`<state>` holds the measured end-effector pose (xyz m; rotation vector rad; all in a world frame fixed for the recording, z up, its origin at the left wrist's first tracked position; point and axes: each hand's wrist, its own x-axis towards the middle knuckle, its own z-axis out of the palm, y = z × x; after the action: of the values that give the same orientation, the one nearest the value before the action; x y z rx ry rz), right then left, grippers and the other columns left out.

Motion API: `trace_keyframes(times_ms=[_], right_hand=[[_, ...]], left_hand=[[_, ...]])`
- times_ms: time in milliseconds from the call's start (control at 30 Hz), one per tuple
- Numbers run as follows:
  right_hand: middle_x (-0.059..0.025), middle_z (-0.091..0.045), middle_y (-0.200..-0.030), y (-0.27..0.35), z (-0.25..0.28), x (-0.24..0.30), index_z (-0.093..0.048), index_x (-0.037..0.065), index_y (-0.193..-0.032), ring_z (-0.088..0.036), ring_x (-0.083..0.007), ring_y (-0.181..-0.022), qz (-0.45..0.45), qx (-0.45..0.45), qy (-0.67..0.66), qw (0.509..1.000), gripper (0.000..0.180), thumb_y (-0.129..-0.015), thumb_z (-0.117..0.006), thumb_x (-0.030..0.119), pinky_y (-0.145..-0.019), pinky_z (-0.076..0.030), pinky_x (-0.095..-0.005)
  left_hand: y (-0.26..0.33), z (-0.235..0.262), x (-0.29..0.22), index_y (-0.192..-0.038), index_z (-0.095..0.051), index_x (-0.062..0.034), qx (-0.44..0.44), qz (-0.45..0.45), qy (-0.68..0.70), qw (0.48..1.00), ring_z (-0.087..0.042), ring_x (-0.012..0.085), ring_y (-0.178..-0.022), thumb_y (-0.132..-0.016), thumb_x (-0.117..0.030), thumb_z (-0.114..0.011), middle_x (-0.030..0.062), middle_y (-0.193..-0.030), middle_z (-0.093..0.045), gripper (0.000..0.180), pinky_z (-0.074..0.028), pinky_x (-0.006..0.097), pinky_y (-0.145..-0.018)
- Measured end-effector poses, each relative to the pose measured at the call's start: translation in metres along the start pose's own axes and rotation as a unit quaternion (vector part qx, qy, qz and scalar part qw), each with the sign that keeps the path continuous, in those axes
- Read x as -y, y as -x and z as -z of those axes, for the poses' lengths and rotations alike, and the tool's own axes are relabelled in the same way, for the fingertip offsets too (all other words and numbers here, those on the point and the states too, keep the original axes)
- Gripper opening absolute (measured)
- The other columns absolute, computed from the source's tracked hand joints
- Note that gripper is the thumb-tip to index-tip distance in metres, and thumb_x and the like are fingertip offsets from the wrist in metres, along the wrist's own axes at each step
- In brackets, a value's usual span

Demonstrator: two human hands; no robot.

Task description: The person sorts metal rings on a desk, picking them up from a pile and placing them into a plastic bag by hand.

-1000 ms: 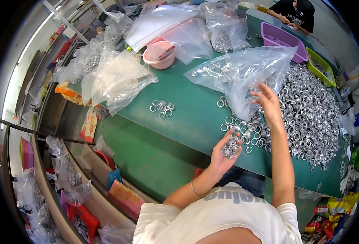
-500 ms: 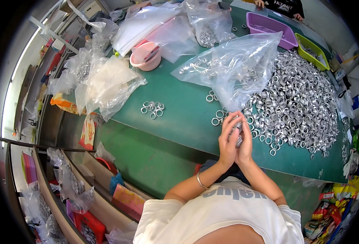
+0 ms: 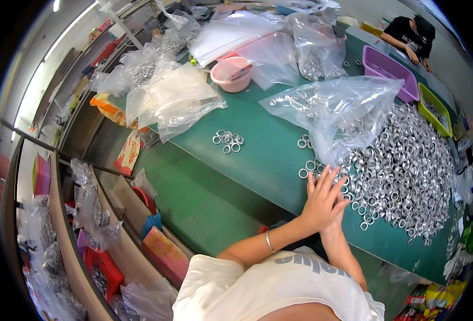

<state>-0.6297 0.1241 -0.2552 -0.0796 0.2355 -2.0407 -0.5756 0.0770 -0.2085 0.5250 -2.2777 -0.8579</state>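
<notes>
At the near edge of the green table, my left hand [image 3: 322, 202] lies over my right hand, with its back up and its fingers stretched out and slightly apart. My right hand [image 3: 333, 223] sits underneath, and its fingers are mostly covered; whether rings lie between the palms is hidden. Beyond the fingertips are a few loose silver metal rings [image 3: 303, 173] and the gathered end of a clear plastic bag [image 3: 327, 142] with rings inside. A big heap of metal rings [image 3: 402, 176] spreads to the right of my hands.
A small cluster of rings [image 3: 226, 140] lies on the table [image 3: 268, 160] to the left. Farther back stand a pink bowl [image 3: 231, 83], a purple basket [image 3: 407, 88] and a green basket [image 3: 434, 125]. A co-worker [image 3: 410, 40] sits at the far right.
My hands were cupped together upright around several metal rings; now the left has turned over the right and hides them. The view has shifted, showing more of the co-worker.
</notes>
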Motion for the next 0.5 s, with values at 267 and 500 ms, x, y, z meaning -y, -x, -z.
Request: trace_keyframes(times_ms=[267, 500], right_hand=[[-0.0105, -0.056, -0.113, -0.01, 0.009, 0.013, -0.053, 0.006, -0.119, -0.053, -0.0243, -0.106, -0.069, -0.123, -0.067, 0.988, 0.03, -0.096, -0.044, 0.024, -0.091, -0.044, -0.0342], [-0.0133, -0.058, -0.108, -0.006, -0.011, 0.023, -0.055, 0.008, -0.119, -0.055, -0.0264, -0.091, -0.054, -0.158, -0.057, 0.984, 0.028, -0.093, -0.05, 0.018, -0.068, -0.048, -0.0328]], left_hand=[[0.003, 0.01, 0.003, -0.107, -0.06, 0.0022, -0.187, -0.063, 0.195, 0.961, -0.048, 0.0361, -0.116, -0.075, 0.002, -0.057, 0.0194, -0.117, -0.053, 0.032, -0.034, 0.048, -0.101], [0.019, 0.039, 0.04, -0.1, -0.062, 0.0004, -0.25, 0.006, 0.132, 0.959, -0.055, 0.0302, -0.105, -0.078, 0.008, -0.054, 0.015, -0.109, -0.056, 0.024, -0.043, 0.038, -0.091]])
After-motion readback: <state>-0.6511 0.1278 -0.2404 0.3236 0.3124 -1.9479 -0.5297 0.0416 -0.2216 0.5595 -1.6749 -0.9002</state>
